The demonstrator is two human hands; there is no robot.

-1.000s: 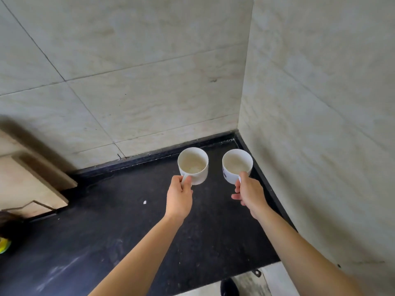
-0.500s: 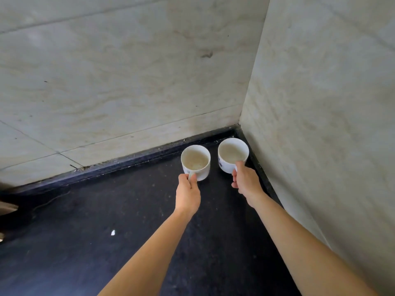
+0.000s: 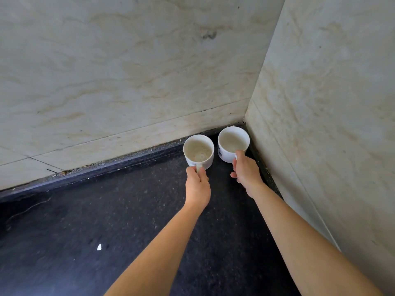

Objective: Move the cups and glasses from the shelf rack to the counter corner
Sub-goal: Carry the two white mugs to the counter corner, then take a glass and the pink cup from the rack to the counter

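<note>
At the far right corner of the worktop [image 3: 106,210], two white mugs are held side by side, close but apart. The left mug [image 3: 198,150] is just beside the back wall [image 3: 128,71]. The right mug [image 3: 233,143], with a bluish print on its side, is deepest in the corner, near the right wall [image 3: 331,124]. Both are upright and hold no liquid; their insides show only a pale tan film.

The left hand [image 3: 197,186] has its grip pinched on the left mug's handle, thumb on top. The right hand [image 3: 245,174] holds the right mug at its near side, thumb up against the rim, the handle hidden beneath the hand. Whether the bases already touch the dark stone cannot be told.

The step in hand appears to be setting this pair down at the corner. Next, each grip should probably loosen only once its mug bears its own weight, then draw back toward the near edge without knocking the mugs together. A small white speck [image 3: 99,247] lies on the near worktop, well apart.
</note>
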